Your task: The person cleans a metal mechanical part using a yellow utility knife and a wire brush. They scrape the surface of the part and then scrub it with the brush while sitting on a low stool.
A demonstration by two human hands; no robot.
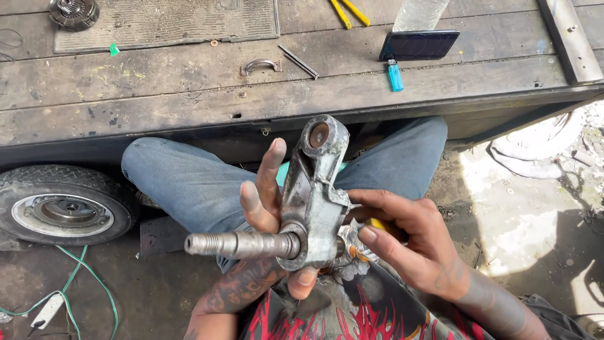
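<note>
Nearest, the left hand (pixel 267 208) cradles a grey metal spindle bracket (pixel 311 195) from behind, fingers spread, thumb underneath, steadying it upright over the lap. The right hand (pixel 402 242) closes on a yellow-handled tool (pixel 377 225) (mostly hidden) at its right side. Farther off, a blue lighter (pixel 394 75) lies on the wooden worktop (pixel 157 88).

One metal spindle part (pixel 308 208), one wheel (pixel 63 211), one phone (pixel 418 45), one blue lighter (pixel 394 75), two yellow tool handles (pixel 348 11), one drawer handle (pixel 260 65), one gear (pixel 74 12).
</note>
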